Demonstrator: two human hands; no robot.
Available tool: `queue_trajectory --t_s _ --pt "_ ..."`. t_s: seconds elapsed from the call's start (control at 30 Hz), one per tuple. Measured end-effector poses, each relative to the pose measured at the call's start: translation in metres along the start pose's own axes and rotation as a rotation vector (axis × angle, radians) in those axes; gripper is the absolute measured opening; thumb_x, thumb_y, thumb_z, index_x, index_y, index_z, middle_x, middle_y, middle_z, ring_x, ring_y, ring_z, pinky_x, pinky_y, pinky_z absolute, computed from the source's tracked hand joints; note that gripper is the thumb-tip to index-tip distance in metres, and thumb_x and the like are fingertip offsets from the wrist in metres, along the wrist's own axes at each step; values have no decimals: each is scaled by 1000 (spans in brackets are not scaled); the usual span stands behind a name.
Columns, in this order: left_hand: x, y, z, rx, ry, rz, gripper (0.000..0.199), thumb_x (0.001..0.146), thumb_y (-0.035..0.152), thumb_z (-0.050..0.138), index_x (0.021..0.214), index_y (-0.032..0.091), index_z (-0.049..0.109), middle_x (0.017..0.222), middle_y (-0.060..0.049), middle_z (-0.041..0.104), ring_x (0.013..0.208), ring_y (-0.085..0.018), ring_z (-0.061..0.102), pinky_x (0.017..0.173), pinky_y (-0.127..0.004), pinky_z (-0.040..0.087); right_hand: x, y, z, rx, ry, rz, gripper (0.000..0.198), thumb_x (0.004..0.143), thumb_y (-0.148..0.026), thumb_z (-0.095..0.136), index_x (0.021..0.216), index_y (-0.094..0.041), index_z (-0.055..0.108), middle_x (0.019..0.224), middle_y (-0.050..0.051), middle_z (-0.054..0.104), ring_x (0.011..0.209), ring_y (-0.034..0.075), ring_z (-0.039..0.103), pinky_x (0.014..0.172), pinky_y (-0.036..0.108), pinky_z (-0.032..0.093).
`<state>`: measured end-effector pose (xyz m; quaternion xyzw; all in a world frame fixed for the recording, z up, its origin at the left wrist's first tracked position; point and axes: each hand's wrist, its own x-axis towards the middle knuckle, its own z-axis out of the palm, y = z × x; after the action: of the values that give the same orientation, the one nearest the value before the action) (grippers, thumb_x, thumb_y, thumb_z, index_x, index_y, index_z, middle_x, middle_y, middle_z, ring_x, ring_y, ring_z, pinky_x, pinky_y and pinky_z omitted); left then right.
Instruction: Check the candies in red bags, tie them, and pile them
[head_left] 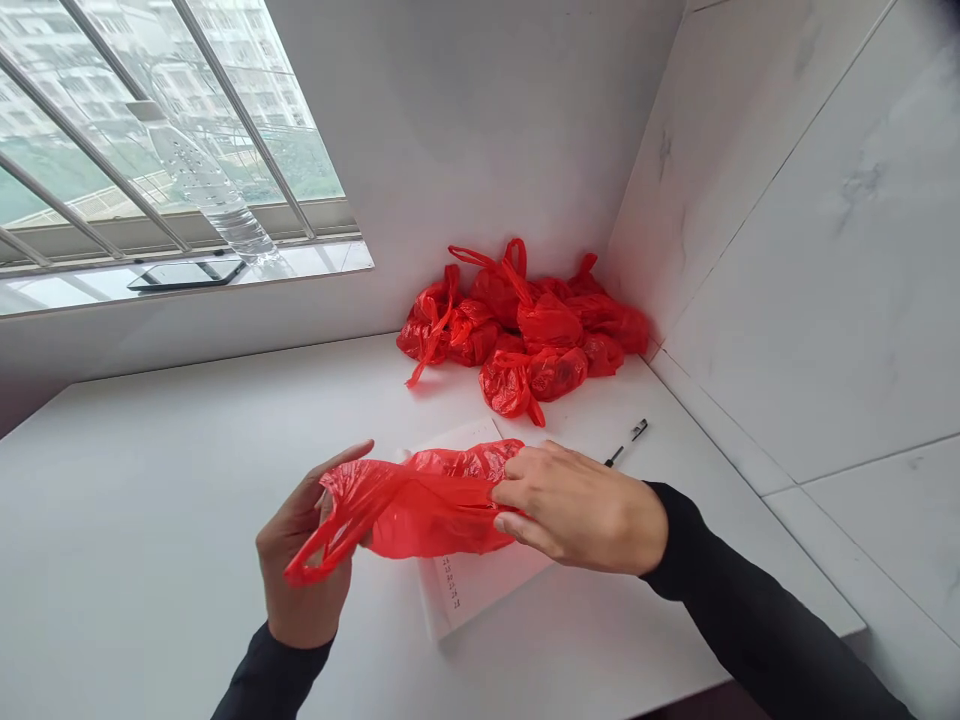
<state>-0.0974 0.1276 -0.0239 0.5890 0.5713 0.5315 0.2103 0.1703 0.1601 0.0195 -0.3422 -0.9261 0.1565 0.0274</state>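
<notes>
A red plastic bag (442, 505) is stretched sideways between my two hands, above a white sheet of paper (491, 590) with small print or writing. My left hand (304, 555) holds the handle end, with one handle loop draped across the palm; one digit points outward and the other fingers are partly hidden behind the plastic. At the opposite end, my right hand (577, 505) pinches the bag, fingers closed on its edge. Whether anything is inside the bag I cannot tell. Part of the paper is covered by the bag.
Several knotted red plastic bags (551, 325) are heaped in the corner against the wall. A black pen (615, 456) and its cap (639, 430) lie beyond my right hand on the white table (187, 450). On the windowsill stand a clear water bottle (214, 195) and a dark flat device (187, 274).
</notes>
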Motion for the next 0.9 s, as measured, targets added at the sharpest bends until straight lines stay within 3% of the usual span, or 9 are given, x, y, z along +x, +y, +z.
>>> queue_trajectory --t_s 0.13,0.2,0.33,0.5,0.6,0.7,0.77,0.83,0.9 --pt "-1 7 12 -12 -143 -7 32 82 38 73 110 25 63 108 -5 67 93 -23 66 77 -34 57 3 -11 4 6 -46 111 39 110 -35 36 88 -17 62 68 2 59 60 19 54 58 32 34" --pt "-1 7 17 10 -174 -16 40 75 28 80 109 26 60 107 -3 66 91 -21 65 75 -32 57 4 -16 5 25 -67 138 46 111 -44 30 91 -18 62 66 2 58 57 20 55 54 32 31" --pt "-2 4 19 -82 -182 -35 31 75 25 78 99 25 59 96 0 65 82 -17 64 69 -27 56 6 -19 3 69 -64 194 54 111 -51 24 91 -18 62 64 3 60 59 22 59 57 33 34" --pt "-6 9 16 -130 -134 -92 26 80 28 75 102 26 62 90 -1 70 79 -18 66 65 -27 56 6 -12 0 53 140 372 44 110 -41 32 136 -10 49 71 4 65 61 25 63 58 33 40" --pt "-8 9 15 -104 -111 -94 16 86 32 70 100 25 69 95 -2 72 88 -21 67 78 -31 58 9 -11 5 66 247 290 44 106 -33 46 143 -10 42 83 7 68 71 25 64 63 34 46" --pt "-8 3 15 -105 -94 -77 12 88 36 68 95 26 70 95 -1 71 93 -22 66 83 -32 57 14 -12 13 154 321 14 28 101 -13 50 128 -15 55 103 7 68 94 23 63 78 32 50" --pt "-7 -1 14 -114 -89 -72 13 86 36 71 95 28 66 94 0 68 92 -21 65 80 -31 57 18 -13 20 189 294 -132 29 94 -1 50 118 -16 59 110 7 67 103 22 61 84 30 50" --pt "-6 -2 13 -109 -91 -75 18 83 34 75 94 28 62 93 1 66 88 -19 64 74 -29 55 20 -12 27 148 177 -136 36 85 5 53 114 -15 59 101 6 68 91 22 64 73 29 51" --pt "-6 0 13 -96 -105 -82 20 81 31 77 90 27 60 87 1 64 80 -17 62 68 -27 53 21 -11 34 54 29 -43 37 78 6 57 108 -15 59 82 4 67 69 22 63 59 29 46"
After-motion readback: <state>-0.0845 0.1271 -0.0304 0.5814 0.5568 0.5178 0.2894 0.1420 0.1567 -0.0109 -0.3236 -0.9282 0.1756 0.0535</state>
